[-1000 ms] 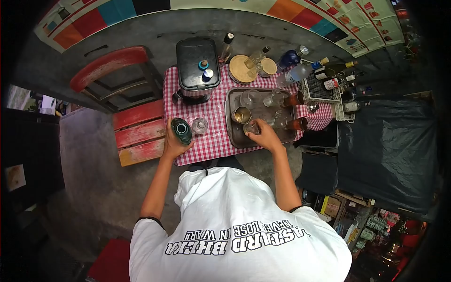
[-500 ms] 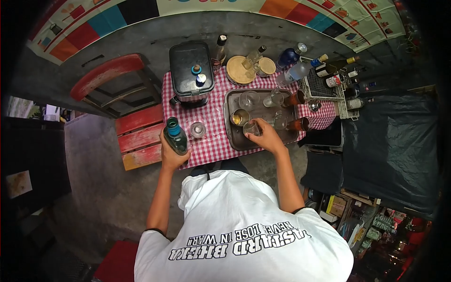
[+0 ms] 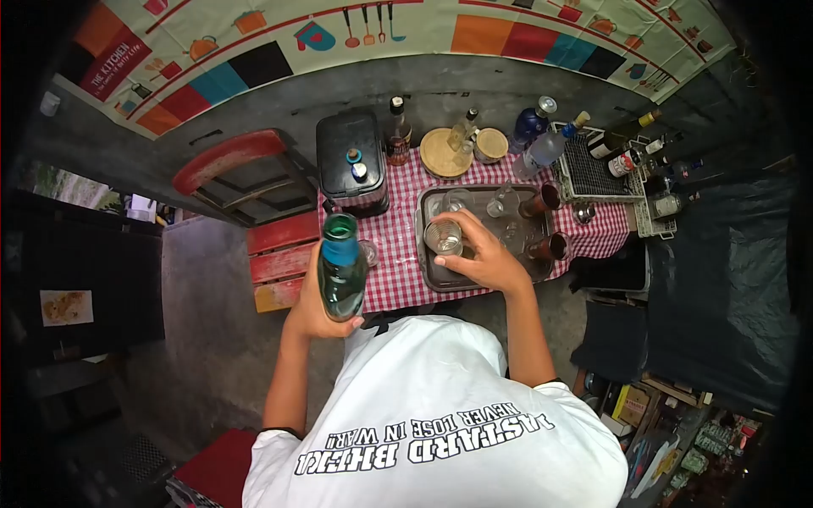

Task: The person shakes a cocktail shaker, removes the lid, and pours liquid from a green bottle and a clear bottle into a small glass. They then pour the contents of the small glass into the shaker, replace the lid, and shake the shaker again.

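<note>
Wall banner [image 3: 271, 72]: "THE KITCHEN"; shirt [image 3: 440, 381]: "NEVER LOSE IN WAR!!" | left fingers [image 3: 314, 288] grip one green bottle [image 3: 343, 288] — blue-necked | right fingers [image 3: 469, 229] grip one clear glass [image 3: 443, 238] — over tray [image 3: 442, 278] | two brown tumblers [image 3: 542, 201] on tray

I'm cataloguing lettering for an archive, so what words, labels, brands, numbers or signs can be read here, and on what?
"THE KITCHEN": wall banner; the smaller line beneath is too blurred.
"NEVER LOSE IN WAR!!": white shirt, upside down.
"ASTARD BHEKA": same shirt, its start unclear.
Green bottle: nothing readable.
Red-and-white bottle label and yellow box: too small to read.
</note>
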Tool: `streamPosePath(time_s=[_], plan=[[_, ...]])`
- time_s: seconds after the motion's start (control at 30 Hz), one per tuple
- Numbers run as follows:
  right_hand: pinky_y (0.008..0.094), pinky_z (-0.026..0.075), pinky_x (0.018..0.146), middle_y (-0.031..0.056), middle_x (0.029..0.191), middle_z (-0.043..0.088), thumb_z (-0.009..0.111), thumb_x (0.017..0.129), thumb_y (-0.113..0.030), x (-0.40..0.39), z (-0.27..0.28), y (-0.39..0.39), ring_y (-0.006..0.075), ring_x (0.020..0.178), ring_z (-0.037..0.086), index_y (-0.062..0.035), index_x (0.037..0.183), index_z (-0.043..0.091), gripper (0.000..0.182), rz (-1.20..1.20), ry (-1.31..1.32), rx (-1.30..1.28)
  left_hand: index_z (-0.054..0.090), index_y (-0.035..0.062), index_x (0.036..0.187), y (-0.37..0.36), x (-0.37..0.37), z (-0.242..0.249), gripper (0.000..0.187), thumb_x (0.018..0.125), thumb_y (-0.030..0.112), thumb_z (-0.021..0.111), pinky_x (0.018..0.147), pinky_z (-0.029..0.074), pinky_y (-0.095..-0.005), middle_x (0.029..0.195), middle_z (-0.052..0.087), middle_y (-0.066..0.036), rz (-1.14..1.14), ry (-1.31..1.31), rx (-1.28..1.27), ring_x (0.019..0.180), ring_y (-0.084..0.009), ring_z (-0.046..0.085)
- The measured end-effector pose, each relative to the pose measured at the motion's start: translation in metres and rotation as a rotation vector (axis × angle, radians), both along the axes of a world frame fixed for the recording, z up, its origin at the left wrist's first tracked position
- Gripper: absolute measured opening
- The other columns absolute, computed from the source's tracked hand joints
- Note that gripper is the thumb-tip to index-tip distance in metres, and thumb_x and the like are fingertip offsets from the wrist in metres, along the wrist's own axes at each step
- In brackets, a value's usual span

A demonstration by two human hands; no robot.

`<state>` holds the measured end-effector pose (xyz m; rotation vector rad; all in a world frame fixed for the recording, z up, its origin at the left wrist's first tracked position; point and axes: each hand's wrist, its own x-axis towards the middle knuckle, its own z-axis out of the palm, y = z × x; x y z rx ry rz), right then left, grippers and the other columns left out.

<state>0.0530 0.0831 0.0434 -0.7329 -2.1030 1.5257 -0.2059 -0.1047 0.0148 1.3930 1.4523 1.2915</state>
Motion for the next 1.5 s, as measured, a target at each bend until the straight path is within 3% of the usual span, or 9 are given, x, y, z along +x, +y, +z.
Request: streamPosePath(time_s=[0.2,0.3,0.43,0.7,0.77,1.0,1.07,1.5], plan=[[0.0392,0.047,0.096,0.0139,0.123,0.06,0.078,0.081,-0.022,0.033,0.023,0.005,0.0288,0.113,0.06,-0.0065,0.132,0.052,0.06,0.071,0.056,0.131,0.027,0.0035,0.147,0.035,0.031,0.037,0.119,0.046,0.025,0.087,0.1,0.043,-0.0405,0.126,0.055,-0.015,-0.171,0.272,-0.103,0.116,-0.0299,0.056],[0.0393,0.047,0.096,0.0146,0.125,0.061,0.078,0.081,-0.022,0.056,0.02,0.007,0.0295,0.114,0.061,-0.0066,0.133,0.051,0.06,0.11,0.054,0.051,0.029,0.0041,0.146,0.047,0.045,0.043,0.118,0.046,0.025,0.087,0.099,0.045,-0.0416,0.128,0.054,-0.017,-0.22,0.288,-0.203,0.117,-0.0325,0.056],[0.0395,0.047,0.096,0.0163,0.123,0.062,0.078,0.079,-0.017,0.081,0.019,0.008,0.0312,0.112,0.062,-0.0065,0.133,0.051,0.061,0.13,0.063,0.09,0.03,0.0016,0.144,0.061,0.069,0.064,0.116,0.047,0.03,0.085,0.102,0.043,-0.0444,0.131,0.048,-0.021,-0.271,0.539,-0.236,0.121,-0.0378,0.052],[0.0415,0.047,0.097,0.0176,0.128,0.061,0.078,0.08,-0.02,0.12,0.011,0.011,0.036,0.117,0.06,-0.0065,0.134,0.05,0.062,0.16,0.002,0.088,0.029,-0.0066,0.142,0.064,0.099,0.067,0.114,0.049,0.034,0.082,0.105,0.04,-0.0446,0.133,0.045,-0.026,-0.32,0.686,-0.28,0.123,-0.0412,0.049],[0.0395,0.047,0.097,0.0141,0.124,0.063,0.082,0.076,-0.018,0.125,0.008,0.011,0.0303,0.115,0.062,-0.0043,0.132,0.052,0.065,0.133,-0.02,0.103,0.029,-0.008,0.142,0.065,0.107,0.072,0.113,0.051,0.034,0.081,0.107,0.039,-0.0445,0.133,0.044,-0.028,-0.343,0.716,-0.31,0.125,-0.0416,0.048],[0.0395,0.047,0.097,0.0151,0.125,0.063,0.081,0.076,-0.014,0.137,0.003,0.011,0.0312,0.117,0.062,-0.0039,0.131,0.052,0.064,0.168,0.005,0.078,0.032,-0.0091,0.14,0.065,0.121,0.073,0.11,0.05,0.032,0.081,0.104,0.041,-0.0445,0.126,0.047,-0.028,-0.365,0.755,-0.312,0.119,-0.0428,0.05],[0.0422,0.047,0.096,0.0162,0.127,0.061,0.078,0.079,-0.013,0.139,-0.001,0.01,0.0378,0.116,0.06,-0.0063,0.13,0.051,0.059,0.168,0.024,0.103,0.033,-0.0088,0.139,0.065,0.122,0.074,0.108,0.05,0.031,0.08,0.101,0.042,-0.0447,0.123,0.048,-0.028,-0.369,0.804,-0.283,0.116,-0.0428,0.051],[0.0406,0.047,0.095,0.0142,0.122,0.063,0.076,0.078,-0.008,0.139,-0.013,0.007,0.0341,0.113,0.062,-0.006,0.127,0.054,0.054,0.146,0.07,0.068,0.035,-0.0089,0.138,0.068,0.124,0.089,0.106,0.05,0.03,0.08,0.096,0.046,-0.0433,0.116,0.051,-0.023,-0.397,0.951,-0.202,0.11,-0.0393,0.054]])
